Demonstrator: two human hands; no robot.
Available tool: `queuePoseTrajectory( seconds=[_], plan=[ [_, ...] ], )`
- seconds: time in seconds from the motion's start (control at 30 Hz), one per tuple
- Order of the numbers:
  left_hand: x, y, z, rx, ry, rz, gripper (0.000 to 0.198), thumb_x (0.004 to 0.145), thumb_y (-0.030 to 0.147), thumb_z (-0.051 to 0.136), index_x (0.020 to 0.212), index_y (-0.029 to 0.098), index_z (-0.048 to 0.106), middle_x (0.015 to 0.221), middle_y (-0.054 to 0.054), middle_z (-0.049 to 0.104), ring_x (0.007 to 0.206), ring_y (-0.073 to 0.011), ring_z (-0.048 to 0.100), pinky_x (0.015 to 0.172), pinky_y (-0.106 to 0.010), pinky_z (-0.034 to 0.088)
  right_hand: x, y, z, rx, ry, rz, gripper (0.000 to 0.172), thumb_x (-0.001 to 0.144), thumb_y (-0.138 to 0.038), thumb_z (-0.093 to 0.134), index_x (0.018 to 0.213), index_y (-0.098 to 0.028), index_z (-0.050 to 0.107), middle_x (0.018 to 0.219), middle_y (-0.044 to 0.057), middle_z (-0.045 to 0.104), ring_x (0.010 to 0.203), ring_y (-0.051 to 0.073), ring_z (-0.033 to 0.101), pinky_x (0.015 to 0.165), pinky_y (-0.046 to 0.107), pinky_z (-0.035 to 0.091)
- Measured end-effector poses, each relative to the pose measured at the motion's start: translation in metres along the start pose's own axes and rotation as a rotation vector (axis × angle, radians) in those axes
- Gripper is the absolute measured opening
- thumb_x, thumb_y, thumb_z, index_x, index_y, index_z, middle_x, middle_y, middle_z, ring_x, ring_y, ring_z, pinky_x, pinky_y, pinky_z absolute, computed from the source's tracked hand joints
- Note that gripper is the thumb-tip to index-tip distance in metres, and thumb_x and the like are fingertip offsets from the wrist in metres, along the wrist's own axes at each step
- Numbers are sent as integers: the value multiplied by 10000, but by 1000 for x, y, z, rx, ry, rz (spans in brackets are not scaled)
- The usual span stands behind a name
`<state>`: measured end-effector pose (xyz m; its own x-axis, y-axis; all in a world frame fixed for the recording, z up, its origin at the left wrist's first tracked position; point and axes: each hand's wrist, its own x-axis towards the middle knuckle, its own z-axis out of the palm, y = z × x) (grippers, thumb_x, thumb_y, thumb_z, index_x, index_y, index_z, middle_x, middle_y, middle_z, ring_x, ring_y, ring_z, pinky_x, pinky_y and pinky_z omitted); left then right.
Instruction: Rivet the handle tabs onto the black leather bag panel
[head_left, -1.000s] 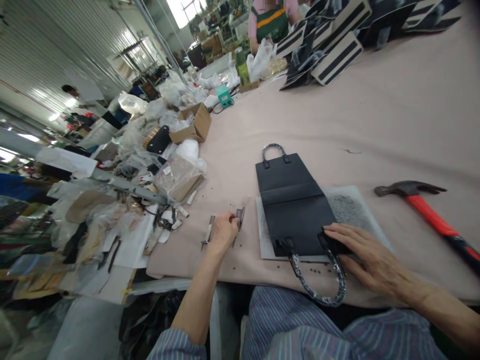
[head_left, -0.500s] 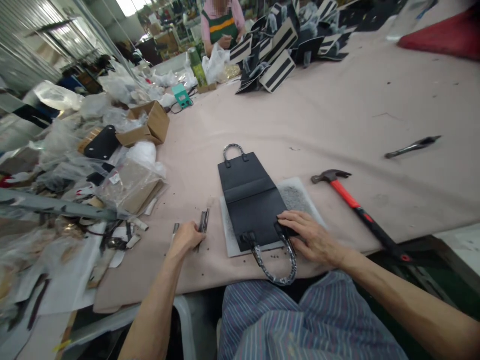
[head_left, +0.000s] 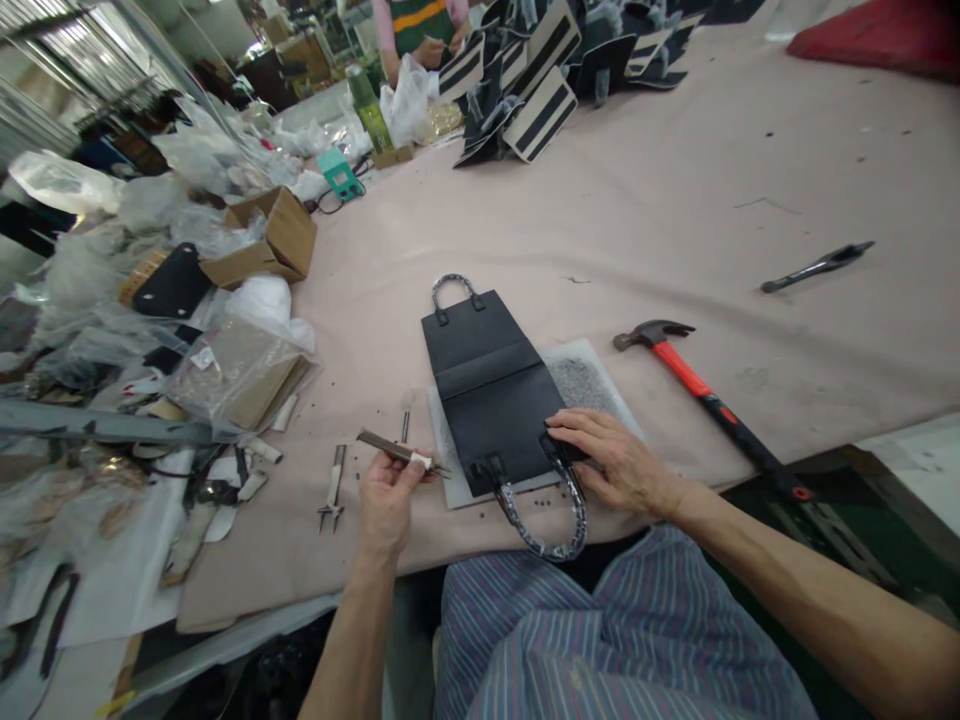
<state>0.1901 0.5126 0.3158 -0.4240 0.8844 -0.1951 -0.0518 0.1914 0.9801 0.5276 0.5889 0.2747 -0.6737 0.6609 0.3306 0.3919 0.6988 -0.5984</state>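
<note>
A black bag panel [head_left: 491, 375] with two plastic-wrapped handles lies unfolded, partly over a grey-white slab [head_left: 596, 385]. My right hand [head_left: 619, 462] rests on its lower right corner beside the near handle [head_left: 547, 548], fingers curved over the edge. Left of the panel, my left hand [head_left: 386, 500] holds a slim metal tool [head_left: 390, 446] with a white band, raised off the table, its thin tip pointing right. A pronged metal tool [head_left: 334, 490] lies left of that hand. Behind the held tool stands or lies a small metal rod [head_left: 406, 427].
A claw hammer [head_left: 697, 395] lies to the right, with a dark slender tool [head_left: 817, 268] beyond it. Plastic bags and an open cardboard box [head_left: 289, 235] crowd the left. Striped black pieces [head_left: 541, 115] are piled at the back, near another person [head_left: 420, 30].
My left hand has lifted the slim tool from the table and turned it toward the panel. My right hand stays on the panel's corner. The camera view has shifted slightly.
</note>
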Motion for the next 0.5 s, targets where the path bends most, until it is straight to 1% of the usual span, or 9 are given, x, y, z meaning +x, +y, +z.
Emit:
queuePoseTrajectory(
  seconds=[0.1, 0.2, 0.27, 0.33, 0.4, 0.5],
  plan=[
    [-11, -17, 37, -11, -10, 106, 343, 786, 422, 825, 962, 167, 678, 907, -51, 773, 803, -169, 737, 754, -285, 623, -1, 0, 1, -9, -11, 8, 562, 853, -159, 534, 1414, -197, 540, 1450, 135, 571, 1366, 322, 489, 1143, 587, 425],
    [-16, -27, 60, 36, -50, 182, 247, 842, 359, 773, 974, 173, 677, 943, -57, 778, 860, -184, 757, 828, -304, 624, -1, 1, 1, -17, -13, 2, 551, 863, -160, 535, 1413, -191, 529, 1457, 135, 565, 1374, 318, 477, 1149, 574, 419],
    [-19, -31, 69, 73, -85, 222, 203, 873, 338, 733, 979, 177, 668, 977, -71, 778, 902, -206, 765, 859, -334, 627, -1, 1, 1, -18, -9, -1, 552, 858, -153, 536, 1409, -190, 531, 1451, 133, 570, 1371, 316, 480, 1147, 569, 421],
    [-20, -35, 73, 130, -116, 268, 158, 901, 315, 697, 982, 184, 664, 1021, -82, 773, 956, -224, 761, 907, -371, 620, -1, 2, 1, -20, -4, -3, 556, 851, -149, 539, 1405, -188, 535, 1446, 134, 574, 1367, 316, 484, 1142, 566, 425],
    [-21, -37, 75, 189, -137, 324, 118, 918, 291, 678, 987, 196, 666, 1044, -81, 770, 999, -231, 752, 952, -405, 605, -1, 2, 1, -27, -4, -10, 552, 854, -151, 538, 1405, -185, 534, 1447, 137, 573, 1366, 316, 484, 1138, 565, 427],
    [-22, -39, 76, 265, -166, 425, 93, 934, 260, 666, 1010, 208, 677, 1043, -71, 773, 1017, -227, 740, 977, -429, 591, -1, 3, 2, -32, -9, -12, 541, 865, -162, 540, 1405, -184, 532, 1451, 139, 568, 1369, 320, 479, 1135, 567, 427]
  ],
)
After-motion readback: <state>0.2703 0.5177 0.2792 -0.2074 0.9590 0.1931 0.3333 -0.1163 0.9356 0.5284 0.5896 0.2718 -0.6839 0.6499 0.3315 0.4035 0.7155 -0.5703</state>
